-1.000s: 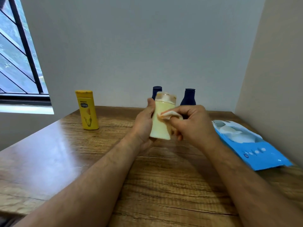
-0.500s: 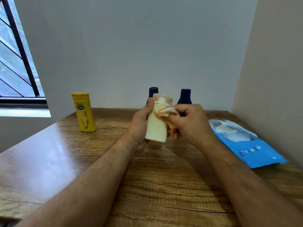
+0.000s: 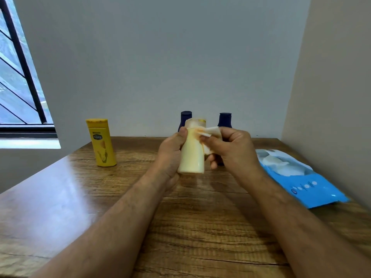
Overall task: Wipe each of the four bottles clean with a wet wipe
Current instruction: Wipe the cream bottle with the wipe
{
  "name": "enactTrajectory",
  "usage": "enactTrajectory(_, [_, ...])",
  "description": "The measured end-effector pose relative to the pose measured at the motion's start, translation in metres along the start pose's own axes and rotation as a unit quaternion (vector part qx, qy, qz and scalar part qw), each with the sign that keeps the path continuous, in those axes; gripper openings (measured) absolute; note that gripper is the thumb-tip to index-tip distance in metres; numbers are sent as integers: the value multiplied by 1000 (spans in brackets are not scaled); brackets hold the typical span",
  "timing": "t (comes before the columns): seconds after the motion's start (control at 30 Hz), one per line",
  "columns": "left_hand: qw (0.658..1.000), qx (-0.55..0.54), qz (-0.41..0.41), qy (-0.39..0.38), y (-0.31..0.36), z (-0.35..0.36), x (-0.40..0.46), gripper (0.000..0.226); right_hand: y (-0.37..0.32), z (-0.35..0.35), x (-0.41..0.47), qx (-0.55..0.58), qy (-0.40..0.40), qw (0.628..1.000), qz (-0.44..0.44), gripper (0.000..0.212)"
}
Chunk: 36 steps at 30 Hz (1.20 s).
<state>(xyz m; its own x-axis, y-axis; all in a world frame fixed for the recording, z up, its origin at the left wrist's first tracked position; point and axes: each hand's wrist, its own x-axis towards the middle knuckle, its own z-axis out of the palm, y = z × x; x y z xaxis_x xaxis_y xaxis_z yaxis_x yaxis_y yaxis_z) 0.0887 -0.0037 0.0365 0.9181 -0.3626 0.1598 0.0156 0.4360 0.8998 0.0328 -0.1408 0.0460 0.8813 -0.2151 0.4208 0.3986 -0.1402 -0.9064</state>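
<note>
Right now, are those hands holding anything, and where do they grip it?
The left hand grips the cream bottle around its body, thumb near the neck. The right hand pinches a wet wipe against the bottle's upper part.

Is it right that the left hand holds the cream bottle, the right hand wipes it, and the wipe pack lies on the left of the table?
Not quite. The head view shows the wipe pack on the right of the table. The rest holds: left hand holds the cream bottle, right hand wipes it.

A single head-worn view looks forward and slightly down along both forearms toward the far wall (image 3: 160, 57). It sits close above the near edge of the wooden table (image 3: 200, 227), window (image 3: 18, 87) at far left.
</note>
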Motion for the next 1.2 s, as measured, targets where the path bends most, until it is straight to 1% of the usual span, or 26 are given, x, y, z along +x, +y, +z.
enactTrajectory(0.07, [1000, -2, 5, 16, 2, 0, 1, 47, -1, 0, -2, -5, -79, 997, 26, 16])
enactTrajectory(0.13, [1000, -17, 1, 24, 5, -3, 1, 49, -2, 1, -3, -9, -152, 986, 62, 14])
enactTrajectory(0.2, [1000, -15, -17, 12, 5, -3, 1, 52, -4, 0, -4, -11, -183, 980, 72, 12])
enactTrajectory(0.27, [998, 9, -38, -45, 3, -1, -1, 59, -7, 2, -5, 7, -160, 986, 53, 12])
enactTrajectory(0.33, [992, 29, -47, -111, -3, 2, -2, 66, -9, 3, -6, 28, -102, 994, 21, 14])
enactTrajectory(0.37, [989, 29, -56, -132, -5, 4, -3, 67, -9, 3, -6, 33, -70, 997, 9, 14])
enactTrajectory(0.43, [986, 13, -75, -148, -7, 6, -3, 69, -7, 2, -4, 35, -24, 999, -1, 13])
enactTrajectory(0.47, [986, -1, -80, -148, -7, 6, -3, 70, -6, 1, -4, 34, -13, 999, -1, 12])
enactTrajectory(0.53, [988, -30, -72, -135, -6, 5, 0, 71, -4, 0, -3, 14, -27, 1000, -5, 12])
enactTrajectory(0.6, [991, -54, -58, -105, -3, 2, 3, 70, -4, 1, -5, -32, -89, 996, -1, 12])
enactTrajectory(0.67, [996, -60, -43, -55, -1, -3, 7, 71, -3, 4, -7, -76, -158, 984, 15, 13])
enactTrajectory(0.7, [997, -59, -36, -35, 0, -5, 8, 70, -3, 6, -7, -94, -173, 980, 17, 13])
enactTrajectory(0.77, [997, -54, -37, -32, -1, -5, 9, 68, -1, 7, -7, -117, -153, 981, 3, 14])
enactTrajectory(0.9, [997, -12, -40, -69, -6, 2, 3, 69, 1, 5, -5, -109, -9, 993, -45, 12])
enactTrajectory(0.97, [996, 3, -39, -77, -10, 3, 2, 62, -2, 3, -2, -80, 55, 994, -54, 16])
enactTrajectory(1.0, [997, 8, -37, -71, -11, 3, 3, 57, -3, 1, -2, -67, 74, 993, -56, 17])
enactTrajectory(1.07, [998, 22, -27, -45, -12, 3, 2, 57, -4, -1, -3, -74, 83, 992, -67, 13])
enactTrajectory(1.1, [999, 30, -16, -26, -12, 4, 2, 60, -3, -1, -4, -94, 72, 990, -78, 9])
enactTrajectory(1.17, [1000, 23, 20, 5, -9, 3, 5, 62, -1, 2, -6, -141, 13, 986, -86, 9])
enactTrajectory(1.2, [999, 13, 37, 12, -7, 2, 6, 62, 0, 4, -7, -158, -26, 984, -74, 9])
